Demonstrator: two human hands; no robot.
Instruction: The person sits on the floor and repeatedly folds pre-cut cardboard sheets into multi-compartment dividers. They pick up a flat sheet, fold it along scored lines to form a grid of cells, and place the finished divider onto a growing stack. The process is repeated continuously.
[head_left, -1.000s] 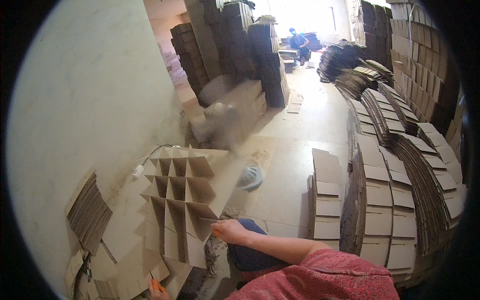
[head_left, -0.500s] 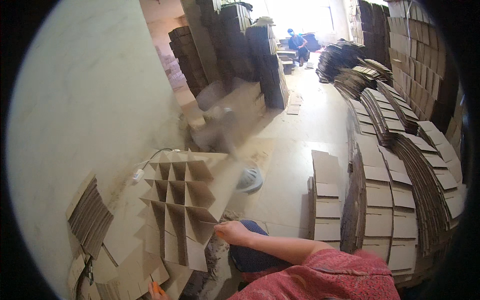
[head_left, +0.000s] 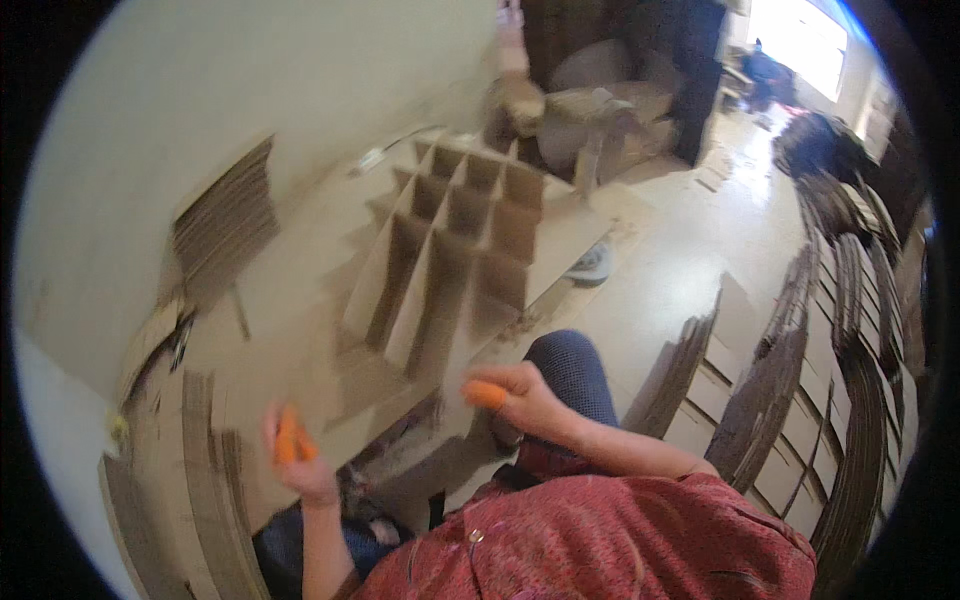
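Observation:
A brown cardboard divider grid (head_left: 462,215) stands assembled on a low table, its crossing strips forming open cells. My right hand (head_left: 525,398) is curled closed just off the grid's near right corner, above my knee, with orange covering on a finger; nothing shows in it. Farther left and nearer to me, my left hand (head_left: 300,465) is raised over the table's near edge, apart from the grid. Orange covers show on its fingers, which are blurred by motion. Slotted cardboard strips (head_left: 205,440) lie in stacks beside that hand.
Another stack of cardboard strips (head_left: 228,225) leans against the wall at the left. Rows of stacked cardboard (head_left: 760,400) fill the right side. A grey fan base (head_left: 590,263) stands on the floor past the table (head_left: 565,245). One person (head_left: 765,75) is far back near the window.
My right hand has come away from the grid's edge. My left hand has risen fully into view. The view has swung, so the grid appears higher and farther right.

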